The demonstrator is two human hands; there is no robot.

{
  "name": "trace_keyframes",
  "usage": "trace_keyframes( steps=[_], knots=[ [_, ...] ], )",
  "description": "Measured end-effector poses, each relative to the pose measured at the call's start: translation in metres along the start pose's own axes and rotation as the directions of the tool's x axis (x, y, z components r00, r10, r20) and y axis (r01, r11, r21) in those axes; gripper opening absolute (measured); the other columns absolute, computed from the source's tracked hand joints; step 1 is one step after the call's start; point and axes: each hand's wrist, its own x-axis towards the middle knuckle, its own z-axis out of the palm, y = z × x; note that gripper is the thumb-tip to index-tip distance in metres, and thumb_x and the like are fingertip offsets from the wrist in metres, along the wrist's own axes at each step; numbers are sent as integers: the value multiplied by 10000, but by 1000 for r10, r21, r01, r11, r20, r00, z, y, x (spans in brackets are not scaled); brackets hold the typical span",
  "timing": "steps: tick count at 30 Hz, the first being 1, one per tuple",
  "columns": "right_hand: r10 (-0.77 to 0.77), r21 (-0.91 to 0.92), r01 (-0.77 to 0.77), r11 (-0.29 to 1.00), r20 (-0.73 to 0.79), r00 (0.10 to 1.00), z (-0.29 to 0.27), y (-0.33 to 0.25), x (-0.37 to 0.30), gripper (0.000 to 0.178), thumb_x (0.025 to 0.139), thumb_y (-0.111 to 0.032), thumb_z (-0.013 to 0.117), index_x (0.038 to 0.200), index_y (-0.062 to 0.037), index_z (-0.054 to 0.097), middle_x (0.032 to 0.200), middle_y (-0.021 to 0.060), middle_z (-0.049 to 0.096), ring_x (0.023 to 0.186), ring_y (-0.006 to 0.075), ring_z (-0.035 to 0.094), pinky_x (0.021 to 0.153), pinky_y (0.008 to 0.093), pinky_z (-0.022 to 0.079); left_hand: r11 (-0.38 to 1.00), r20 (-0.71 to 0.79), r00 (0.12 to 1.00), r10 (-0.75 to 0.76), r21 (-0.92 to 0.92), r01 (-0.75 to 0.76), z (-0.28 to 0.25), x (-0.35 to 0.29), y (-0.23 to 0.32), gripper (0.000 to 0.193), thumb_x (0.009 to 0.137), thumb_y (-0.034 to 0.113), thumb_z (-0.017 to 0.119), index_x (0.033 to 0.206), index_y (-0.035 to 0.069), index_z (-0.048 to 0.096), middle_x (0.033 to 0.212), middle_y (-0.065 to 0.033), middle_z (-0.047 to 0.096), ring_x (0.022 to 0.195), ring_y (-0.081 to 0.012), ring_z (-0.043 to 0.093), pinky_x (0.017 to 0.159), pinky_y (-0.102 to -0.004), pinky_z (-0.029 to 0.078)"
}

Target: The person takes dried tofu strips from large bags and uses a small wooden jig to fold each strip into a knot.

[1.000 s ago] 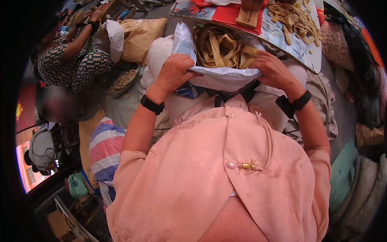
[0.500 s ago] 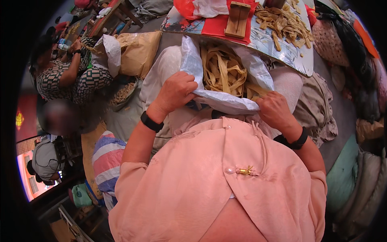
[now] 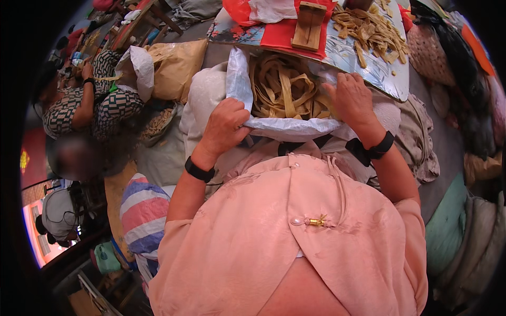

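A white woven sack (image 3: 293,129) sits between my knees with its mouth folded outward. Long, flat, yellowish-brown dried strips (image 3: 284,89) lie coiled inside it. My left hand (image 3: 226,124) is closed on the sack's rim at the near left corner. At the right side of the mouth is my right hand (image 3: 354,100), its fingers bent over the rim and its thumb toward the strips; its grip is partly hidden. Each wrist wears a black band.
Beyond the sack stands a low patterned table (image 3: 390,79) with a wooden block tool (image 3: 310,26) on red cloth and a pile of strip pieces (image 3: 369,34). A brown paper bag (image 3: 176,66) and a seated person (image 3: 74,105) are at left. A striped bag (image 3: 145,210) lies near my left elbow.
My right hand has moved from the near right corner of the sack up along its right side. My left hand has shifted slightly left and nearer, and the mouth lies wider over the strips.
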Motion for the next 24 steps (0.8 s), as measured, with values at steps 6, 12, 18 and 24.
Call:
trace_keyframes(
  steps=[6,12,18,24],
  knots=[
    [226,100,-268,958,309,924,3,3,5,497,834,-471,531,888,22,557,895,214,619,847,355,598,739,416,472,1000,-18,1000,-14,-11,14,0,-9,1,204,568,79,626,614,37,432,669,-106,446,709,-302,478,656,-390,401],
    [88,632,-491,599,558,825,67,68,8,386,755,-342,607,798,42,624,672,133,588,605,197,546,566,329,434,999,-27,999,34,-2,-34,-1,3,3,214,552,82,640,602,37,437,655,-102,450,690,-303,481,651,-387,406],
    [265,707,-552,441,486,833,27,71,-47,212,744,-171,548,793,32,588,643,31,543,585,128,479,532,292,400,1000,43,999,13,-4,-13,-11,-7,13,204,547,84,647,601,40,456,643,-87,452,678,-288,489,640,-376,413],
    [274,457,-646,612,644,714,-7,63,-38,169,778,-143,550,860,4,568,731,117,595,656,212,572,613,331,441,998,27,999,41,-50,-40,-1,-3,12,175,559,65,619,600,39,452,638,-81,434,667,-281,470,638,-367,406]
  ],
)
